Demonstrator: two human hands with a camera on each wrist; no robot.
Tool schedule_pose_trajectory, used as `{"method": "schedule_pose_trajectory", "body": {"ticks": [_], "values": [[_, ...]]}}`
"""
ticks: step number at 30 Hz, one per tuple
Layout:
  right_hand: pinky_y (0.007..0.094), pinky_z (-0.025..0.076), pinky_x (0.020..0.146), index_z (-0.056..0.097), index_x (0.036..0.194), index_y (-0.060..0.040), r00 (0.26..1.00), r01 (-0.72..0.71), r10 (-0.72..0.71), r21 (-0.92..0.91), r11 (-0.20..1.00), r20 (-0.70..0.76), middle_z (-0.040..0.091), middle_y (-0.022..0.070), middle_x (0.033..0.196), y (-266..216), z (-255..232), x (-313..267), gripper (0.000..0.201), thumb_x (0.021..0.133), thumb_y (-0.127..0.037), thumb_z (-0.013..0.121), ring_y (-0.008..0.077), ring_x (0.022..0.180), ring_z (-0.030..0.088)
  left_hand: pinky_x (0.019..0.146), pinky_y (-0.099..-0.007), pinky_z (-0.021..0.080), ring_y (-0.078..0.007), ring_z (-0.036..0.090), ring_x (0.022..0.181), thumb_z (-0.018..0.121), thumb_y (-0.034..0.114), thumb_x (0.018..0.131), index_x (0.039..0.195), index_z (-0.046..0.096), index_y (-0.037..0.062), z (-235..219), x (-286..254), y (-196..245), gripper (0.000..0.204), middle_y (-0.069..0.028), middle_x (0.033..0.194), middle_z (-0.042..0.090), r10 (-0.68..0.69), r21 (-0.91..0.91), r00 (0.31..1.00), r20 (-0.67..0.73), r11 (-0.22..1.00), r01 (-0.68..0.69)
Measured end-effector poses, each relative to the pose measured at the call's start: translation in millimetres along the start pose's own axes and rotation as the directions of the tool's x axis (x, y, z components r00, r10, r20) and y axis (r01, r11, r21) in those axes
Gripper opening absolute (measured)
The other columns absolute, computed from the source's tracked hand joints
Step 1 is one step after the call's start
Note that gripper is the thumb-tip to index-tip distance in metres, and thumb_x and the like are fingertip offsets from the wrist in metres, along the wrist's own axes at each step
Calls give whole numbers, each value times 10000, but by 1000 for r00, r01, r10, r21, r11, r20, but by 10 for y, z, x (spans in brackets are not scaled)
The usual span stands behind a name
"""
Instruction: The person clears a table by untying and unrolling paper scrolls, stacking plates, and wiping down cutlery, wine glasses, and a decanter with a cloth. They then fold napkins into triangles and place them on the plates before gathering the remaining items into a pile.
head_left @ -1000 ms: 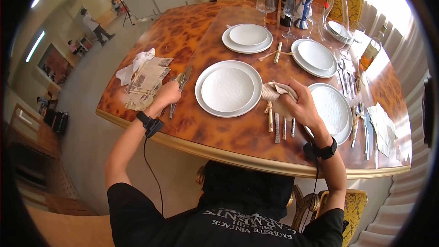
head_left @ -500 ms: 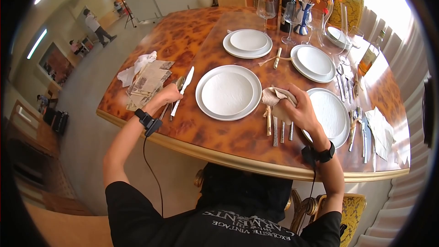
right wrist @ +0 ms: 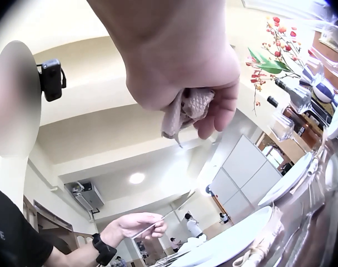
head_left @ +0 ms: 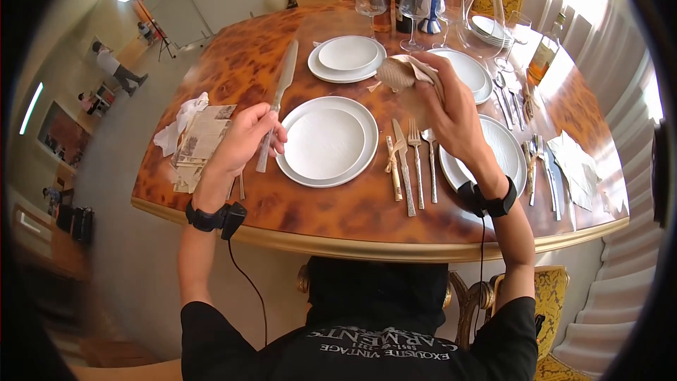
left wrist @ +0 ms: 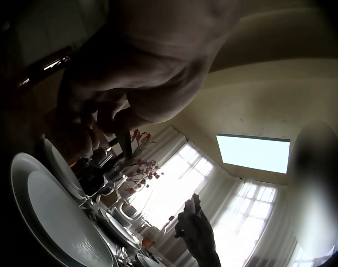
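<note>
My left hand [head_left: 247, 137] grips a table knife [head_left: 285, 77] by its handle, the blade pointing up and away from me. The knife is raised left of the nearest white plate stack [head_left: 285, 166]. My right hand [head_left: 455, 116] holds a crumpled beige cloth [head_left: 399, 73], lifted over the far right part of the table. From the right wrist view, the cloth [right wrist: 195, 107] bunches out between thumb and fingers. Below the right hand lie a knife [head_left: 405, 176], a fork [head_left: 417, 159], a spoon [head_left: 429, 159] and a slim pale roll tied with ribbon [head_left: 395, 173].
Paper napkins [head_left: 204, 137] lie at the left. More plate settings stand at the back [head_left: 370, 73] and right [head_left: 520, 176]. Wine glasses [head_left: 370, 1], bottles [head_left: 405, 3], a decanter [head_left: 479, 25] and a flower vase [head_left: 431, 5] crowd the far end.
The left hand has lifted the knife off the table and tilted it upward. My right hand has risen away from the cutlery with the cloth, uncovering the knife, fork and spoon.
</note>
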State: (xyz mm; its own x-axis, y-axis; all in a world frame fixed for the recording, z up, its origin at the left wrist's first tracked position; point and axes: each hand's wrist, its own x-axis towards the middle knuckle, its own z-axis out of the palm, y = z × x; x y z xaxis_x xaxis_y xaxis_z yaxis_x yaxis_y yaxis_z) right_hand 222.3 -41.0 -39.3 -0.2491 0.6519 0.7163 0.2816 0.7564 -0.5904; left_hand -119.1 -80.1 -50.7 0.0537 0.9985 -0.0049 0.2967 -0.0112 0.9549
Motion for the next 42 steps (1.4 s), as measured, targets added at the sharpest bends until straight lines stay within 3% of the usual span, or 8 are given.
{"method": "schedule_pose_trajectory", "body": {"ticks": [4, 14, 18, 24, 26, 32, 38, 42], "values": [[513, 407, 981, 609, 1166, -97, 897, 412, -441, -375, 830, 9, 580, 125, 1242, -143, 139, 308, 364, 808, -30, 630, 347, 1221, 515, 455, -193, 375, -38, 429, 518, 436, 170, 1041, 977, 561, 22, 755, 223, 452, 205, 23, 687, 490, 224, -150, 952, 210, 969, -195], [645, 235, 1093, 641, 1152, -95, 922, 268, -384, -636, 723, -48, 424, 135, 1491, 16, -283, 487, 358, 814, 7, 581, 402, 1415, 328, 569, -330, 409, -152, 462, 585, 586, 142, 921, 998, 612, -32, 1513, 611, 820, 192, -129, 677, 568, 572, 20, 819, 53, 819, -573], [391, 465, 950, 605, 1186, -12, 826, 204, -424, -506, 838, -370, 561, 210, 1291, 207, -496, 614, 290, 927, 7, 476, 341, 1166, 579, 540, -322, 389, -151, 437, 555, 596, 174, 929, 940, 609, -19, 1496, 651, 780, 194, -116, 642, 526, 547, 160, 831, 102, 815, -557], [262, 530, 722, 523, 1205, 18, 838, -63, 391, 644, 763, -381, 607, 75, 1013, 180, -395, 529, 290, 1044, -208, 437, 122, 873, 614, 728, -251, 487, -66, 584, 772, 534, 249, 1018, 1081, 615, -47, 1462, 735, 733, 313, -43, 835, 669, 468, 54, 863, 191, 873, -485], [242, 450, 675, 559, 1071, -4, 934, -153, 114, -90, 984, -339, 568, 28, 904, 98, -288, 413, 280, 1054, -259, 446, 92, 758, 524, 667, -302, 462, -116, 554, 695, 536, 229, 998, 1027, 618, -53, 1536, 690, 756, 296, -88, 767, 624, 454, -4, 871, 189, 887, -462], [305, 484, 796, 538, 1124, 33, 975, -69, 125, 285, 956, -182, 674, 116, 1007, -1, 249, 362, 227, 1043, -154, 436, 143, 877, 596, 798, -394, 486, -280, 656, 890, 498, 51, 893, 1073, 594, -45, 1610, 625, 706, 226, -193, 939, 668, 505, -139, 842, 188, 863, -486], [271, 478, 745, 552, 1104, 25, 964, -188, 244, 371, 909, -109, 661, 77, 948, 66, 219, 327, 206, 1022, -155, 496, 116, 844, 584, 739, -275, 511, -107, 608, 838, 513, 32, 939, 1188, 568, -30, 1575, 773, 575, 262, -65, 959, 650, 682, -59, 697, 223, 723, -689], [258, 455, 658, 576, 1042, 4, 944, -76, 138, 211, 975, -300, 635, 49, 849, 35, 60, 377, 164, 1000, -148, 529, 97, 743, 552, 597, -237, 489, -81, 577, 644, 500, 48, 962, 1092, 582, -37, 1535, 626, 744, 176, -52, 817, 633, 358, -78, 886, 293, 933, -351]]}}
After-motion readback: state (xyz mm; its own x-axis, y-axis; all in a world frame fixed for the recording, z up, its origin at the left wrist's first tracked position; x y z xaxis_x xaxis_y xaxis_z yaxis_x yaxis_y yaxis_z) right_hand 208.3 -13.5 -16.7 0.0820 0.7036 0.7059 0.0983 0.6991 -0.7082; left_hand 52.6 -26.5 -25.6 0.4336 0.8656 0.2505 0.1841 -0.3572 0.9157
